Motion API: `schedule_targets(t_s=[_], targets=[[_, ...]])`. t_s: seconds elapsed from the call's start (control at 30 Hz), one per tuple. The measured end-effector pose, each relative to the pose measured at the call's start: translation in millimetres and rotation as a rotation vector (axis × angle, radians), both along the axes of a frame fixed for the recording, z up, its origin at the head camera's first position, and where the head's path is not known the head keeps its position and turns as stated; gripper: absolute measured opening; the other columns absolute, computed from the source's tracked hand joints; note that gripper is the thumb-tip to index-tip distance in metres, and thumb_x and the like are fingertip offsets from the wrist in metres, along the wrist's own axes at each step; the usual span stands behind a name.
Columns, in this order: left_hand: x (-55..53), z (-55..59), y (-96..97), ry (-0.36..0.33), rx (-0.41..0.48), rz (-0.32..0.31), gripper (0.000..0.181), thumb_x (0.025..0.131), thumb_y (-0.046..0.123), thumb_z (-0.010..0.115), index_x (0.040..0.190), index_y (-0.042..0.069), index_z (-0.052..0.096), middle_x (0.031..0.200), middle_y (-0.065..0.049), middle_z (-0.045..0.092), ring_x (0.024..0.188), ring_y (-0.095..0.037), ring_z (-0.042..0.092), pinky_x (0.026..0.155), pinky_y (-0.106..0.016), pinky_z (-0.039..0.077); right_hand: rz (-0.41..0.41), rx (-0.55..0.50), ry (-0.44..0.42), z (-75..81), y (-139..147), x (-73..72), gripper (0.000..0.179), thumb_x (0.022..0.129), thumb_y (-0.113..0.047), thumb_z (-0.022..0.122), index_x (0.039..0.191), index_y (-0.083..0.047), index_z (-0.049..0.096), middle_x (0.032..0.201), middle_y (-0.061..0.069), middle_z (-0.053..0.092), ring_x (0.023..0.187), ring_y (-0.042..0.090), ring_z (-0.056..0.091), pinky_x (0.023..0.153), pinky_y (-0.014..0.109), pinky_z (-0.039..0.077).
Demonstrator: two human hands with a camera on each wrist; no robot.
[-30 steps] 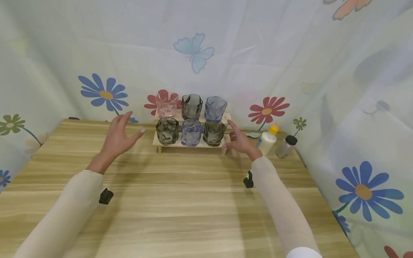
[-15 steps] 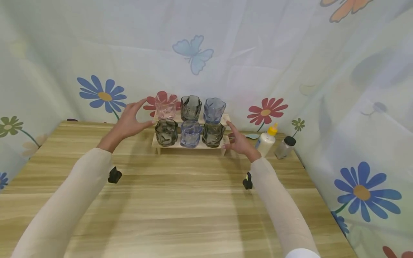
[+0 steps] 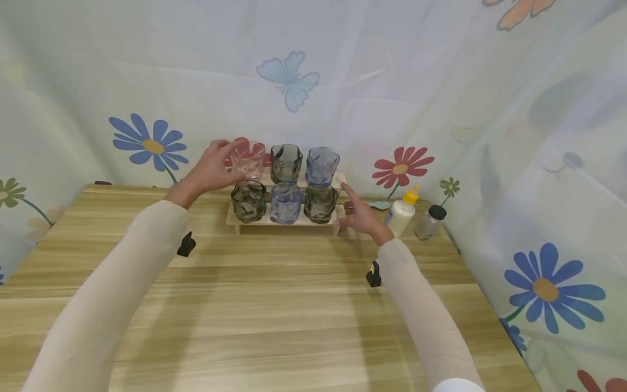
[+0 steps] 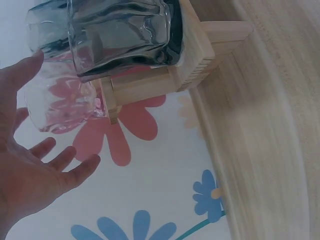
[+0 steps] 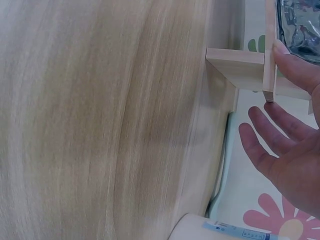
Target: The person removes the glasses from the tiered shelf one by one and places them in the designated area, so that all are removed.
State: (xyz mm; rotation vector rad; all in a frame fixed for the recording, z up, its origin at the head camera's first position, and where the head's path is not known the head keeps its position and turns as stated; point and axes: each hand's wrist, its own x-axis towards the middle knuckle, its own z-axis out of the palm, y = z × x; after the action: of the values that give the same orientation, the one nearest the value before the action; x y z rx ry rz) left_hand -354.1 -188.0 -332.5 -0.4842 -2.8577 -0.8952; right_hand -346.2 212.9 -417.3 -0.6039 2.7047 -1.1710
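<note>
A two-tier wooden stand [image 3: 233, 218] bears two rows of wavy glasses. In the back row are a pink glass [image 3: 248, 161], a grey glass [image 3: 286, 164] and a pale blue glass [image 3: 322, 166]. The front row has a blue glass [image 3: 287, 203] between two dark green-grey ones. My left hand [image 3: 211, 169] is spread about the pink glass; in the left wrist view its thumb and fingers stand apart on either side of that glass. At the stand's right end, my right hand [image 3: 366, 215] rests its thumb on the lower board, with relaxed fingers beside the board's end.
Right of the stand are a white bottle with a yellow nozzle cap [image 3: 401, 211] and a small clear jar with a black lid [image 3: 430, 222]. A pale green utensil [image 3: 379, 205] lies behind the right hand. A flowered curtain [image 3: 196, 71] hangs around the wooden table [image 3: 294, 305].
My left hand has moved right and away from me, from the left of the stand up to the pink glass. The right hand has stayed at the stand's right end.
</note>
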Motion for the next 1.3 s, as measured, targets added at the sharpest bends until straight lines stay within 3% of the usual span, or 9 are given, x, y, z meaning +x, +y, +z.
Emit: schedule_targets(t_s=[0.17,0.43,1.07,1.3], targets=[[-6.7,3.0,9.6,-0.047,-0.027,-0.012,0.086,0.087,0.032,0.074,0.158,0.014,0.028,0.159,-0.028,0.018,0.145,-0.051,0.022,0.110,-0.070,0.029,-0.040,0.021,-0.033,5.2,-5,3.8,0.102,0.087,-0.010,0.077,0.162,-0.023,0.008,0.143,0.035,0.046,0.127,0.049,0.054,0.106,0.057,0.045],[-20.6,6.9,20.4,-0.054,-0.095,-0.029,0.082,0.090,0.037,0.071,0.157,0.016,0.030,0.160,-0.029,0.017,0.147,-0.051,0.019,0.112,-0.071,0.027,-0.058,0.028,-0.036,6.0,-6,3.1,0.103,0.087,-0.010,0.077,0.162,-0.023,0.008,0.146,0.033,0.044,0.128,0.048,0.053,0.106,0.056,0.045],[-30.1,11.9,35.3,-0.111,-0.107,0.057,0.079,0.088,0.044,0.072,0.154,0.017,0.037,0.155,-0.031,0.025,0.140,-0.050,0.030,0.108,-0.069,0.033,-0.064,0.008,-0.053,4.3,-5,4.1,0.103,0.087,-0.008,0.077,0.162,-0.024,0.008,0.144,0.034,0.045,0.126,0.050,0.054,0.103,0.056,0.047],[-35.5,9.1,33.4,-0.074,-0.117,0.038,0.073,0.091,0.043,0.071,0.150,0.013,0.041,0.149,-0.029,0.035,0.135,-0.047,0.037,0.104,-0.068,0.036,-0.072,0.001,-0.060,4.1,-7,3.6,0.102,0.087,-0.007,0.076,0.162,-0.024,0.009,0.144,0.034,0.045,0.125,0.050,0.054,0.102,0.057,0.047]])
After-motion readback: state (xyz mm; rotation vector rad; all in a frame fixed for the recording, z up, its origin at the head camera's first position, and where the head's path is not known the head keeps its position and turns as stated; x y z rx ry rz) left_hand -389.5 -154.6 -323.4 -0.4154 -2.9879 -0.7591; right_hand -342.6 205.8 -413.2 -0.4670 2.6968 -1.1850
